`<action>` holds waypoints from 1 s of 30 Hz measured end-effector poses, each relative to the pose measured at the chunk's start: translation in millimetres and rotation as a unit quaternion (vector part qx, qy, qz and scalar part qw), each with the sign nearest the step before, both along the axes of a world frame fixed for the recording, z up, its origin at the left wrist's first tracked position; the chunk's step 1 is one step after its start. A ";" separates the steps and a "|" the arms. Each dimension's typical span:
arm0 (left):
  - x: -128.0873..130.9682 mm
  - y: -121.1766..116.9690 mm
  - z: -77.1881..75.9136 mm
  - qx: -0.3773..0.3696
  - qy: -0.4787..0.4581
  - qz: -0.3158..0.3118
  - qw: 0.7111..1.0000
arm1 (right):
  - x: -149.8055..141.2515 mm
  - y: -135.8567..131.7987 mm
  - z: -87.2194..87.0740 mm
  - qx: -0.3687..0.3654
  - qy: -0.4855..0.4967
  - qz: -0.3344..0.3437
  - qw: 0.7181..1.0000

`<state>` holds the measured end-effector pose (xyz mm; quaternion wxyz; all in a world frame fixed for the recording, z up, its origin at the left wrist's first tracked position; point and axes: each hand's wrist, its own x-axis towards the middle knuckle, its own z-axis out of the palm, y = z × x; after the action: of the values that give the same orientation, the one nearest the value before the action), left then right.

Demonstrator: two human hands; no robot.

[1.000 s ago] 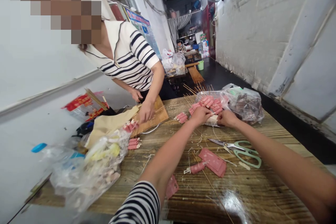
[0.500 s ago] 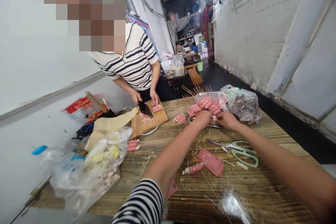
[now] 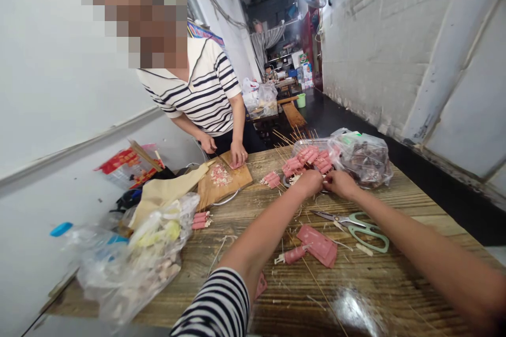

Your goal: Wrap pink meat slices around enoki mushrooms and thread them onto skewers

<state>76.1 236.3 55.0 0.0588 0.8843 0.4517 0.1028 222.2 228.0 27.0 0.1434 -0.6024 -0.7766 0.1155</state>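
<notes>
Both of my hands meet at the front rim of a metal tray [image 3: 312,142] heaped with skewered pink meat-slice rolls [image 3: 305,157]. The fingers of my left hand [image 3: 311,183] are drawn together, and what they hold is hidden. Close beside it, my right hand [image 3: 342,184] pinches at the same spot; the thing between its fingertips is too small to make out. Pale mushroom ends [image 3: 294,179] show just left of my left hand. Nearer me lie green-handled scissors [image 3: 358,225], a stack of pink slices [image 3: 317,245] and one loose tied roll [image 3: 294,254].
Across the table a co-worker's hand [image 3: 239,155] presses a pink roll on a wooden cutting board [image 3: 205,195]. A clear bag [image 3: 366,160] of dark food stands right of the tray. At left are a plastic bag [image 3: 154,253], a tan cloth [image 3: 162,192] and more rolls [image 3: 201,220].
The co-worker's knife has moved from the scraps to the roll at the board's far side, and a hand now covers that roll. My hands have shifted slightly right, still together at the tray.
</notes>
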 end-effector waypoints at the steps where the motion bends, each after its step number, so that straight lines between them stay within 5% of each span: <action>1: -1.1 -0.3 -0.4 -0.001 0.002 -0.001 1.000 | 0.1 0.5 0.1 0.000 0.001 0.000 1.000; 15: -19.6 4.3 -8.4 -0.015 -0.152 0.000 0.988 | -2.1 10.0 -0.7 -0.027 0.021 -0.002 0.999; 25: -81.0 1.4 43.0 -0.002 -0.375 0.113 0.920 | -3.6 3.7 12.0 -0.022 0.028 0.005 0.999; 30: -96.1 -10.9 58.9 -0.023 -0.413 0.123 0.902 | -3.1 -5.6 46.4 0.013 0.045 0.035 0.998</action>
<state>-20.1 225.4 113.8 0.2474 0.6980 0.4944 0.4551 219.1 222.4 73.3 0.1819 -0.5671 -0.7915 0.1371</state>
